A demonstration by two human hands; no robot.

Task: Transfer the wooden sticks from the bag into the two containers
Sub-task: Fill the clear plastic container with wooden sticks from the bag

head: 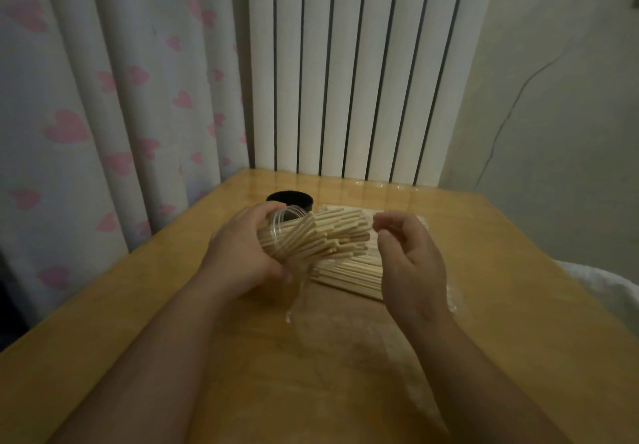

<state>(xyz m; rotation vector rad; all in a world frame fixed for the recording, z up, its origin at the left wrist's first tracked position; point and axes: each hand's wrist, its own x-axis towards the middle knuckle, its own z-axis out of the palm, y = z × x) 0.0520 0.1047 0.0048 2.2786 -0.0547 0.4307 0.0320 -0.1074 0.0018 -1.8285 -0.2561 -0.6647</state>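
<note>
Left grip (242, 253): fingers and thumb curled round a clear container (276, 232), clamped on it just above the bench, left of frame centre. The container is tilted well over, its open mouth facing the upper right of the frame.

Container contents: a dense bundle of wooden sticks (325, 239) projects from the mouth and fans out in a twist towards the right.

Right grip (411, 263): right of frame centre, palm turned towards the bundle, fingers (390, 222) loosely curled and apart, nothing seen held. The fingertips sit just beside the outer stick ends; whether they touch cannot be determined.

Below and behind the bundle, a flat pile of loose sticks (349, 279) lies on the bench between the two hands, running towards the right grip. The pile rests on a clear plastic bag (345, 343), which spreads flat towards the lower centre of the frame; its edges are faint.

A black container (290, 199) stands upright just behind the clear one, near the far left corner of the bench, mouth up; its contents are not visible.

The bench (518, 270) is glossy, light-coloured wood. Behind it: a white ribbed radiator (345, 63) at upper centre, a curtain with pink hearts (103, 97) at upper left, a cracked wall (570, 97) at upper right.
</note>
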